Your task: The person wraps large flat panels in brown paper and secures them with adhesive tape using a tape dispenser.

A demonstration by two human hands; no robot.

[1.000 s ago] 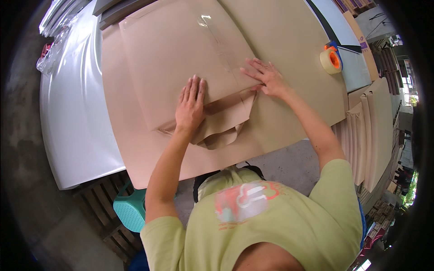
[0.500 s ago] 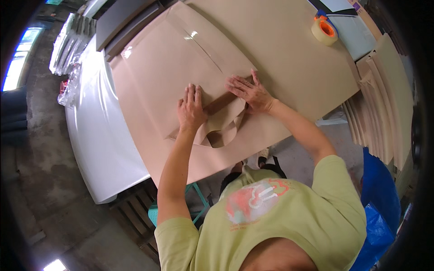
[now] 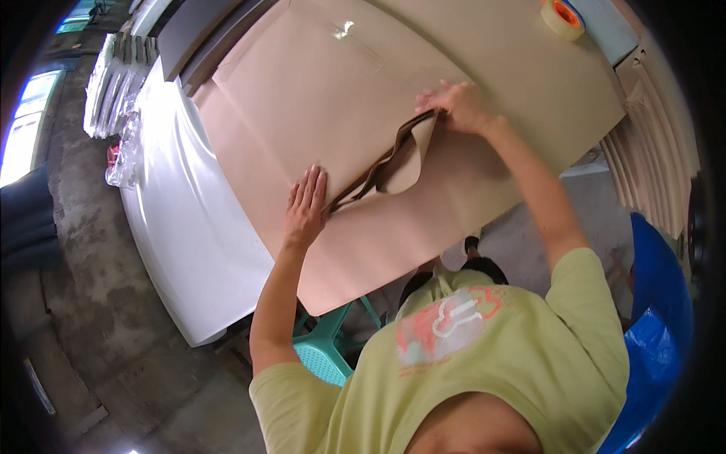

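A wide, flat brown cardboard package lies before me, with shiny clear tape on its top. Its near end gapes, and a loose brown flap sags out of the slit. My left hand rests flat at the left end of this opening, fingers stretched out and close together. At the opening's right end, my right hand lies over the package corner with its fingers extended to the left. The flap's upper tip touches the underside of that hand. The inside of the package is dark and mostly hidden.
A large brown board lies beneath the package. A tape roll sits at the far right. White glossy sheeting borders the left side, and dark grey panels stand behind. A green stool and folded cardboard are nearby.
My hands have moved apart: the left to the near left corner, the right farther off and right. The opening, bulging before, now looks narrower and longer. The view has shifted.
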